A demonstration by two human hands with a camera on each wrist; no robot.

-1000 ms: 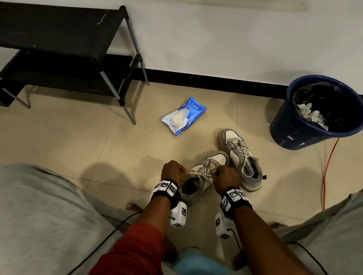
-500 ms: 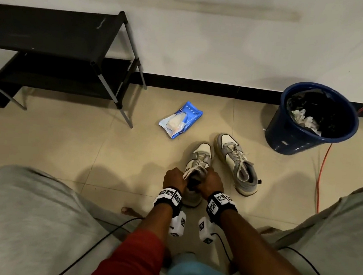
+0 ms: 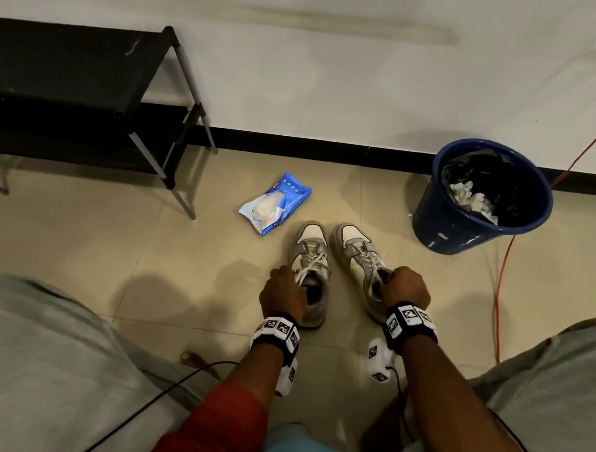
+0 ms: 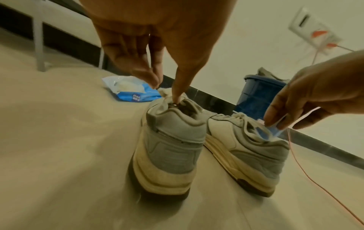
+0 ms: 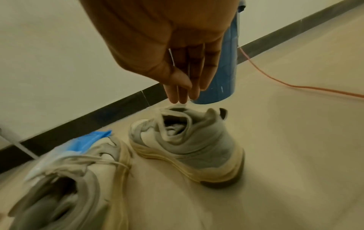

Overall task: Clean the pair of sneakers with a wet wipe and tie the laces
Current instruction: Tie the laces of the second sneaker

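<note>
Two grey-and-white sneakers stand side by side on the floor tiles, toes toward the wall: the left sneaker point(image 3: 309, 260) point(image 4: 173, 147) and the right sneaker point(image 3: 356, 254) point(image 5: 197, 144). My left hand point(image 3: 283, 293) point(image 4: 166, 91) is at the left sneaker's collar. Its thumb tip touches the tongue and its other fingers hang loosely curled just above. My right hand point(image 3: 406, 286) point(image 5: 181, 93) is over the right sneaker's opening. In the left wrist view its fingers and thumb pinch a thin bluish piece at the tongue. Both sneakers have their laces drawn up.
A blue wet-wipe pack point(image 3: 275, 202) lies just beyond the left sneaker's toe. A dark blue bin point(image 3: 448, 228) with crumpled wipes stands at the right by the wall. A black shoe rack point(image 3: 66, 62) is at the left. An orange cable point(image 3: 497, 297) runs along the right. My knees flank the sneakers.
Both hands were on the left sneaker's laces. That sneaker has swung to stand parallel beside the other, and my right hand has moved over to the right sneaker.
</note>
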